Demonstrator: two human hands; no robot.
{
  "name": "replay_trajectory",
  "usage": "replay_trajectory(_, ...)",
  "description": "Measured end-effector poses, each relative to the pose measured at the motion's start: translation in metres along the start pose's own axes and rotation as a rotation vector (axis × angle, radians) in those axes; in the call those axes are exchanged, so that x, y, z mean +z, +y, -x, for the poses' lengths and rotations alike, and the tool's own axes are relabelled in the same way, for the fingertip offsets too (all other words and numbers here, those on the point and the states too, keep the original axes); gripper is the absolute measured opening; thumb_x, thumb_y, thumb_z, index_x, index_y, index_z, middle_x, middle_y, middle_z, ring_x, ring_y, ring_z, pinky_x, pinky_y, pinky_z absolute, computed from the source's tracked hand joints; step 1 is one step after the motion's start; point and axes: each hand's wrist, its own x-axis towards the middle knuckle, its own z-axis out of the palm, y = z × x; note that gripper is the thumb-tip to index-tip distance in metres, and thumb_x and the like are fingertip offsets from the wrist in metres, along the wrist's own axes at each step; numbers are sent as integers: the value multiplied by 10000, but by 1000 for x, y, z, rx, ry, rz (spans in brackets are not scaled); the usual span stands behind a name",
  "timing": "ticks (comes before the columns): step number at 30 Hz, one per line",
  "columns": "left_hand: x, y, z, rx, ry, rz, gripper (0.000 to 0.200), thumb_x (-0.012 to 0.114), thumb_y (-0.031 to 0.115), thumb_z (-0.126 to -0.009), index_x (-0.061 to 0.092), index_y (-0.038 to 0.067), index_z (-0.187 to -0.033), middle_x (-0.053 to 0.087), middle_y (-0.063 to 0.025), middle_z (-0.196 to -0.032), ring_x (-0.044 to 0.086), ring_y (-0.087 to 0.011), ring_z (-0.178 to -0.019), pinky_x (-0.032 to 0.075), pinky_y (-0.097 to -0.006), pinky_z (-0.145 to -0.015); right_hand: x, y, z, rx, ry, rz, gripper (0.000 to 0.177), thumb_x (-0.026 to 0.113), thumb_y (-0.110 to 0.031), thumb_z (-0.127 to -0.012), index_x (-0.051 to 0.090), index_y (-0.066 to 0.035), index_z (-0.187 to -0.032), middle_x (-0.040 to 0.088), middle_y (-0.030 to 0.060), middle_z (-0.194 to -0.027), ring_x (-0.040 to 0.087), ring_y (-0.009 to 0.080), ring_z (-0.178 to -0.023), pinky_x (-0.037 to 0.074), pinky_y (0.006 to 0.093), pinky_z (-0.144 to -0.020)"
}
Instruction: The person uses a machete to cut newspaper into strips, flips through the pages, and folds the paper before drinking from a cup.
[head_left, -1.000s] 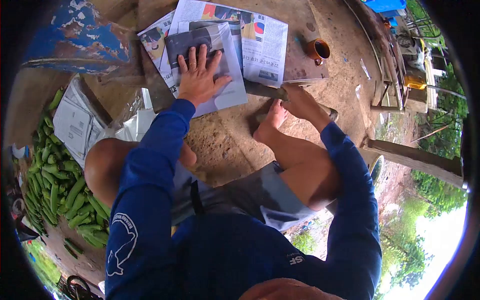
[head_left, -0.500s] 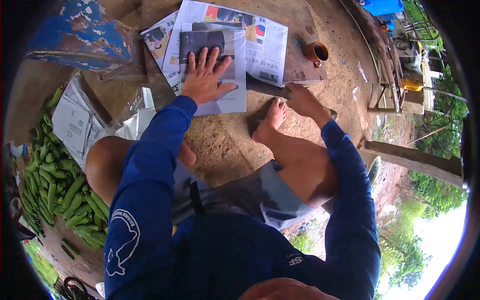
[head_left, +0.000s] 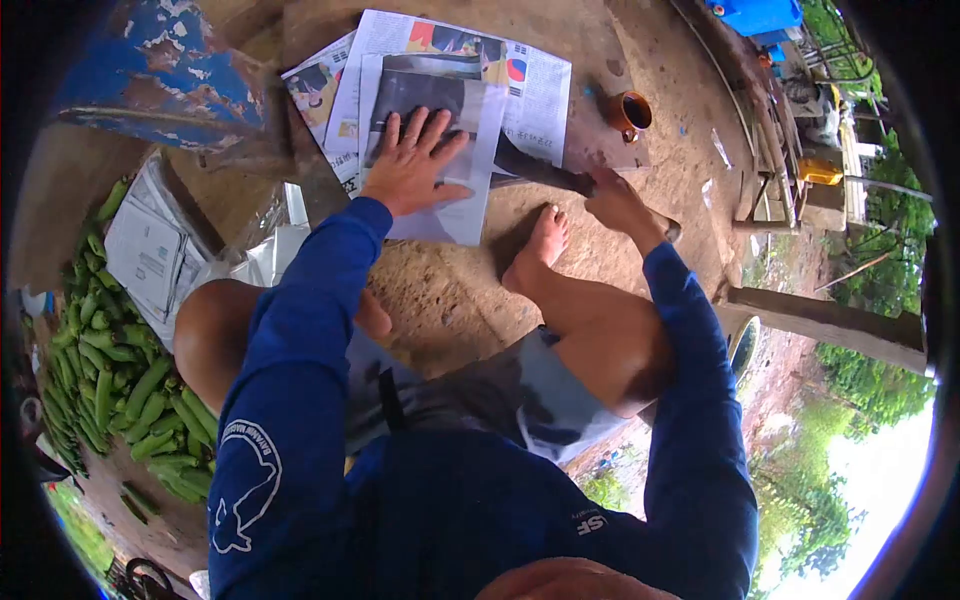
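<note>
My left hand (head_left: 418, 165) lies flat with fingers spread on a folded newspaper sheet (head_left: 455, 215), pressing it onto the newspaper stack. My right hand (head_left: 618, 200) is wrapped around the handle of a machete (head_left: 545, 172). The machete's dark blade points left, and its tip end is hidden at the right edge of the folded sheet, seemingly between its layers. Other newspapers (head_left: 545, 90) with colour pictures lie fanned out beneath and behind.
A brown mug (head_left: 630, 112) with dark liquid stands right of the newspapers on a low board. To the left are a pile of long green vegetables (head_left: 125, 385), more stacked papers (head_left: 150, 245) and a blue, peeling panel (head_left: 165, 75). My bare foot (head_left: 545, 240) rests just below the blade.
My right hand and the machete have shifted slightly right, with the blade angled more. The folded sheet has turned a little and its lower edge sits nearer me. My left hand stays on it.
</note>
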Motion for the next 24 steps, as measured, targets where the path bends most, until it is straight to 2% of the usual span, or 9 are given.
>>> replay_trajectory(2,0,-2,1,51,4,15,884,439,789,-914,361,230,-1594,169,-132,-1699,100,-399,-1560,-3,-660,-1218,-5,-1,7,116,-30,-33,491,639,-93,-767,575,-1,-1245,634,295,-1209,589,454,-1182,486,485,-1004)
replay_trajectory(9,5,-1,0,51,30,45,900,495,788,-877,380,242,-1584,179,-124,-1700,85,-399,-1565,-27,-653,-1224,12,-22,-28,76,55,1,508,627,-124,-779,570,-19,-1273,617,288,-1228,579,455,-1180,482,491,-1000)
replay_trajectory(12,5,-3,-1,62,14,10,906,464,799,-888,373,233,-1590,178,-128,-1697,122,-408,-1552,7,-661,-1219,1,-3,-23,88,-60,-6,623,610,-171,-812,487,-50,-1411,583,267,-1363,546,445,-1282,433,534,-1087)
replay_trajectory(15,2,-5,1,124,-1,43,908,479,798,-880,379,236,-1586,177,-121,-1699,122,-400,-1553,10,-655,-1223,-8,8,5,149,47,-1,543,632,-117,-779,556,-26,-1309,607,268,-1246,572,438,-1204,465,474,-1031)
replay_trajectory(18,-1,-3,0,111,-7,23,900,492,791,-879,389,236,-1580,176,-114,-1700,118,-388,-1557,14,-645,-1228,7,20,0,125,122,-35,538,642,-110,-775,561,-40,-1302,612,252,-1250,575,430,-1211,467,478,-1029)
replay_trajectory(21,1,-3,0,120,18,17,893,501,785,-880,396,234,-1575,180,-114,-1699,116,-381,-1560,17,-640,-1231,13,16,-30,167,-6,29,619,599,-173,-833,493,-73,-1434,551,264,-1408,522,421,-1325,446,516,-1076)
replay_trajectory(24,-1,-1,-1,112,-4,19,888,496,784,-884,401,231,-1573,182,-113,-1700,115,-379,-1561,8,-635,-1232,-8,-24,-35,300,-121,-82,623,601,-148,-822,504,-63,-1431,560,276,-1392,539,424,-1302,449,498,-1078)
